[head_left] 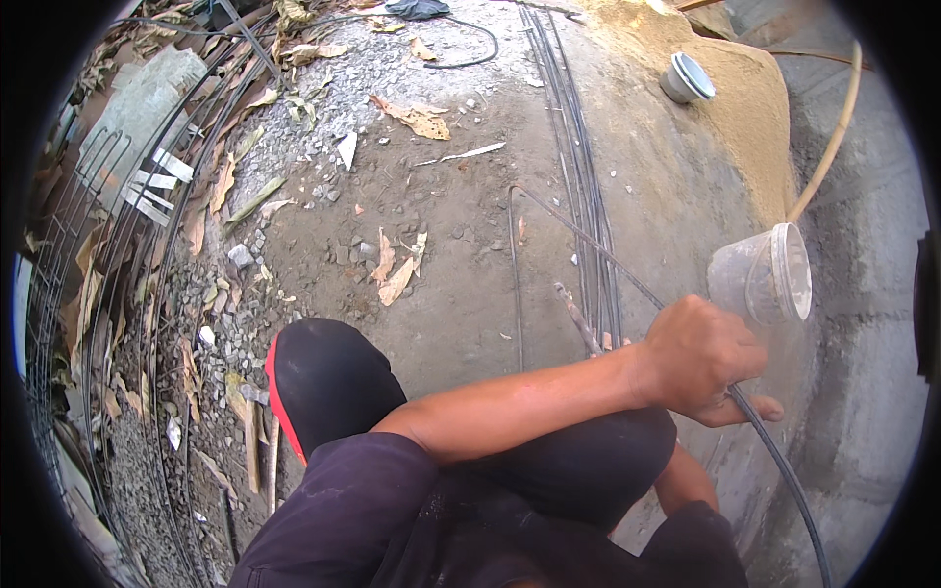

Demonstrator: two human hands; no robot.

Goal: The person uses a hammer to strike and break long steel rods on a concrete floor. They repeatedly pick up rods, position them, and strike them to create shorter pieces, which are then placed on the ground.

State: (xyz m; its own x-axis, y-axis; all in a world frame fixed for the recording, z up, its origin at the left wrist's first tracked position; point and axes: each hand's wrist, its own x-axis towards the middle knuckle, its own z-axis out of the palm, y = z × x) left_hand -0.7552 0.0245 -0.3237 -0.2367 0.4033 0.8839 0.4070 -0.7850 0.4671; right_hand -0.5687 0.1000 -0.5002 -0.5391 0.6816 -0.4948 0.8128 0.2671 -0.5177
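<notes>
My left hand reaches across my body to the right and is shut on a thin dark steel rod. The rod runs from a square bend on the dirt, through my fist, and down to the lower right. A clear plastic cup lies on its side just above my fist. A short rusty rod end pokes up beside my left wrist. Only my right forearm shows, below the left arm; my right hand is hidden behind my knee and left hand.
A bundle of long steel rods lies on the dirt ahead. A sand pile holds a white pipe cap. A concrete block wall stands to the right. Curved wire mesh, dry leaves and gravel are on the left.
</notes>
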